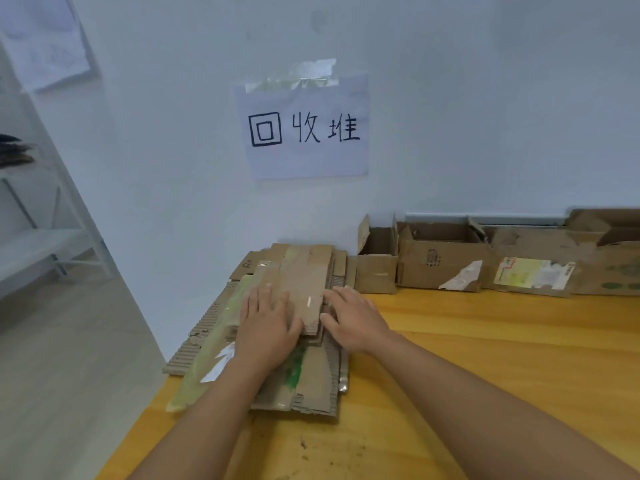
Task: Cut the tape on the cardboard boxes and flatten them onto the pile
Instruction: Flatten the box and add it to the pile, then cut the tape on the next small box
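I see both hands pressing flat on the pile [304, 282] of flattened cardboard at the desk's far left corner. My left hand [266, 323] lies palm down with straight fingers on the top sheet [308, 278]; my right hand [356, 318] rests beside it, fingers relaxed, at that sheet's right edge. Neither grips anything. The pile sits on the yellow desk [485, 358], against the wall, its left edge overhanging. Just right of the pile, four boxes [440, 268] stand in a row along the wall, flaps open, some with torn labels. Above the pile a handwritten sign [304, 129] is taped to the wall. A shelf [38, 247] stands at far left.
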`<move>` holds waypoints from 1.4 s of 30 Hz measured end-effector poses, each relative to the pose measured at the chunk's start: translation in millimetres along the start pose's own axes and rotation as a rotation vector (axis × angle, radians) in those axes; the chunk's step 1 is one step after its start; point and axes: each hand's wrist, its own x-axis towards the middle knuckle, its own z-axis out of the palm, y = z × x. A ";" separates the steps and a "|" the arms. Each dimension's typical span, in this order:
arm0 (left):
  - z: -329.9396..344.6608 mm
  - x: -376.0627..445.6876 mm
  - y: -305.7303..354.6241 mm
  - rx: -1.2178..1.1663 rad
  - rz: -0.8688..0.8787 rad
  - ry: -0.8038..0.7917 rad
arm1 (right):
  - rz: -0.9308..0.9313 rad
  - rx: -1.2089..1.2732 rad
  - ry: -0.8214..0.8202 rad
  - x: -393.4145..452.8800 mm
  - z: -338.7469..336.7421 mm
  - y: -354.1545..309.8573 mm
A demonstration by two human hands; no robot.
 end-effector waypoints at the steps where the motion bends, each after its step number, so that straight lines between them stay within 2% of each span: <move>1: -3.2 -4.3 9.9 -0.034 0.030 0.066 | 0.000 0.002 0.043 -9.6 -4.9 6.2; 4: -8.7 -18.6 47.1 -0.111 0.149 0.189 | 0.020 -0.041 0.108 -41.6 -19.0 33.2; 13: -3.8 -39.2 193.7 -0.122 0.339 0.316 | 0.188 -0.110 0.274 -130.9 -84.2 125.8; 24: 19.9 -33.4 354.0 -0.176 0.524 0.278 | 0.402 -0.173 0.427 -221.0 -153.0 248.5; 28: 37.1 -25.0 401.7 -0.197 0.551 0.259 | 0.516 -0.192 0.422 -243.5 -158.3 293.5; 36: 61.1 11.1 439.0 -0.226 0.518 0.237 | 0.547 -0.137 0.359 -219.2 -150.4 338.3; 42: 67.9 54.8 403.7 -0.177 0.331 0.261 | 0.463 -0.109 0.302 -160.8 -150.0 335.4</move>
